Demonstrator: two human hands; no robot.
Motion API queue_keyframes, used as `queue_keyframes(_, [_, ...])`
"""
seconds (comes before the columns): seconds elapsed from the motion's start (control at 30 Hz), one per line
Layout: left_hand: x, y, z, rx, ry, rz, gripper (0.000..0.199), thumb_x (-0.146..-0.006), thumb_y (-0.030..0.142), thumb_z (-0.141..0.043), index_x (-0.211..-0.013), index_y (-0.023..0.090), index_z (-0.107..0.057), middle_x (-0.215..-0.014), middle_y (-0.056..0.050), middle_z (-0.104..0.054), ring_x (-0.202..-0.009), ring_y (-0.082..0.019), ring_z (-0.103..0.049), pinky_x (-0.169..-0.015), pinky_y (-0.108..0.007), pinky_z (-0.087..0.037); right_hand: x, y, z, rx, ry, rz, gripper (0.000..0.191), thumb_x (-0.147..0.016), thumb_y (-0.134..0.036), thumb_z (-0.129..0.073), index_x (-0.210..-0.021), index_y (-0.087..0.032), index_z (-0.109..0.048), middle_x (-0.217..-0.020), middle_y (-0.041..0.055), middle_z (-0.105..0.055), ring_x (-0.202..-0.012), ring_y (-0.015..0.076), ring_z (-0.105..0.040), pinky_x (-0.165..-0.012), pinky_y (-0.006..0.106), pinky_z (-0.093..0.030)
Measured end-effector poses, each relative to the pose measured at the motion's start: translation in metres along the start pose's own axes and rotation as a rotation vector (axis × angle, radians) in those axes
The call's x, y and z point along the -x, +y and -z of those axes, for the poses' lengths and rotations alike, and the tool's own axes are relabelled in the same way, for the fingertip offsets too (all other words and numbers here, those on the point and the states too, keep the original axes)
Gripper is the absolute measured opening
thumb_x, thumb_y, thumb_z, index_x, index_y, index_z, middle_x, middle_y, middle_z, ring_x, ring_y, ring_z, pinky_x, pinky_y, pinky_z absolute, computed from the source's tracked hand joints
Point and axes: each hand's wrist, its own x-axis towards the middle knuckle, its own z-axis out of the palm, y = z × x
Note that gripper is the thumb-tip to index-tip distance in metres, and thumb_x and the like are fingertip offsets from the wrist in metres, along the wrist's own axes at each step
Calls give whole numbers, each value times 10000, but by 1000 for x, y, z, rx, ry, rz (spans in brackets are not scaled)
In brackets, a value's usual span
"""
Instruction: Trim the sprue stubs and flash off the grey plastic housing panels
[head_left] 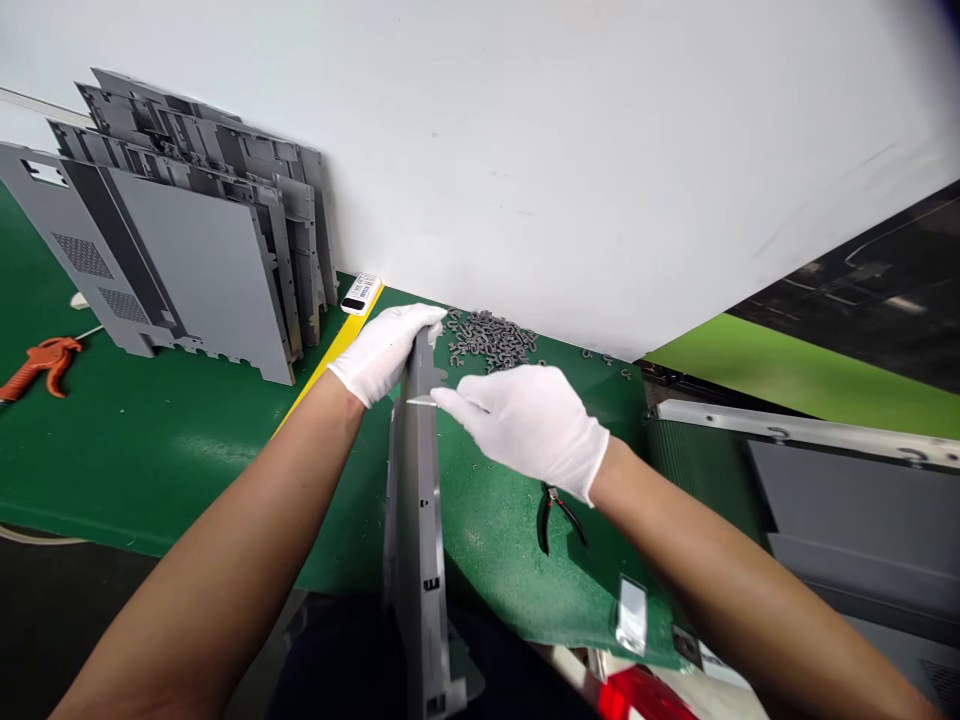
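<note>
A grey plastic panel (424, 450) stands on edge, its narrow side turned up toward me. My left hand (388, 350), in a white glove, is closed around the far upper end of the panel. My right hand (525, 420), also gloved, is closed, with a thin pale blade (421, 401) sticking out from its fingertips. The blade lies across the panel's edge, just in front of my left hand; its handle is hidden in the glove. Beyond my hands, a pile of small grey hook-shaped pieces (495, 340) is spread on the green bench mat (202, 430).
Several similar grey panels (202, 260) lean together at the left, near an orange air gun (45, 365). A white device (361, 293) lies by a yellow strip (330, 360). Black-handled pliers (555, 515) rest below my right hand. More grey panels (840, 500) are at right.
</note>
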Motion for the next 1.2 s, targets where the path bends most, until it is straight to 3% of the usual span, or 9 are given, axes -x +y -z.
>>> queue_keyframes(0.1, [2,2,2,-30,10,-11,320,-850,395,-623,-617,219,-491,-630,-5,-492,-630,-164,-418,-640,-329,-363,5,6,0,-238,127,-66,643,-1049,-683,-325,-703,-222,-612,-613,-25,-572,-584,139,-496,-600,290,-291])
queue_keyframes(0.23, [8,7,2,-193,20,-68,335,-867,444,-627,-647,213,-525,-677,-7,-527,-690,-173,-439,-692,-330,-363,12,21,4,-747,287,-263,587,-1060,-643,-343,-706,-216,-538,-605,-51,-488,-591,121,-452,-618,261,-359])
queue_keyframes(0.37, [19,8,4,-203,-52,-49,241,-819,406,-713,-791,198,-594,-800,5,-556,-774,-164,-481,-738,-312,-355,45,15,6,-957,52,-344,518,-1052,-618,-396,-769,-223,-575,-609,-62,-488,-579,124,-458,-586,261,-369])
queue_keyframes(0.53, [32,4,7,-106,-79,-3,346,-751,289,-782,-1044,227,-610,-979,-2,-561,-873,-158,-506,-786,-297,-373,124,-31,-1,-782,-236,-314,506,-1059,-554,-425,-674,-226,-449,-614,-70,-490,-558,109,-434,-518,255,-311])
queue_keyframes(0.67, [34,5,0,-53,-67,-12,306,-721,213,-745,-989,222,-596,-977,-9,-557,-869,-155,-510,-772,-305,-384,167,-58,-8,-455,-151,-176,447,-1066,-438,-436,-667,-237,-465,-580,-71,-547,-464,112,-462,-477,297,-266])
queue_keyframes(0.87, [27,6,-18,-96,100,68,309,-593,103,-624,-862,225,-533,-849,-7,-517,-679,-144,-442,-598,-321,-317,174,-69,-13,-271,-31,-147,416,-1070,-359,-449,-675,-238,-497,-591,-44,-589,-444,114,-506,-488,297,-302])
queue_keyframes(1.2, [23,1,-16,-162,138,40,300,-584,75,-602,-832,224,-522,-790,-22,-500,-674,-157,-439,-596,-353,-311,175,-75,-9,-73,6,-60,361,-1037,-289,-461,-679,-246,-474,-546,-39,-534,-402,132,-495,-470,340,-244])
